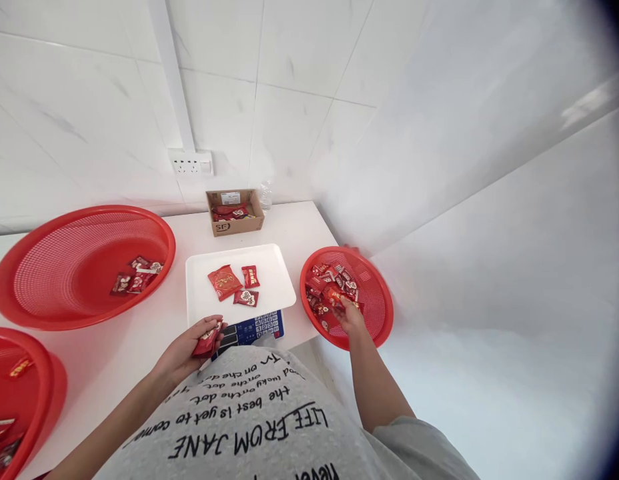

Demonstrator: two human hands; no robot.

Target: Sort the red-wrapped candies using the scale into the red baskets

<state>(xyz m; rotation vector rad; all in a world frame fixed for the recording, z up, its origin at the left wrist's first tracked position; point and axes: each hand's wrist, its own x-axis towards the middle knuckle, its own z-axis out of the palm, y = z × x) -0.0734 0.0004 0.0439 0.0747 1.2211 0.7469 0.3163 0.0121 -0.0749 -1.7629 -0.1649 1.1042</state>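
My left hand (pixel 197 343), at the near left corner of the scale, is closed around red snack packets (pixel 208 341); how many is hidden. My right hand (pixel 350 315) reaches into the right red basket (pixel 382 300), its fingers pinched on a bright red packet (pixel 333 293) among several other wrapped snacks. Between the hands stands a scale with a white tray (pixel 274 267) and a blue keypad (pixel 267 324). On that tray lie a large red packet (pixel 224 283), a small red packet (pixel 250 276) and a red-and-white packet (pixel 246 297).
Behind the scale a cardboard box (pixel 237 227) holds red packets. A large red basket (pixel 84 267) at left contains several snacks, and another red basket (pixel 39 380) sits nearer. Clear plastic (pixel 266 195) lies beside the box. A tiled wall with a socket (pixel 190 162) borders the white table (pixel 159 333).
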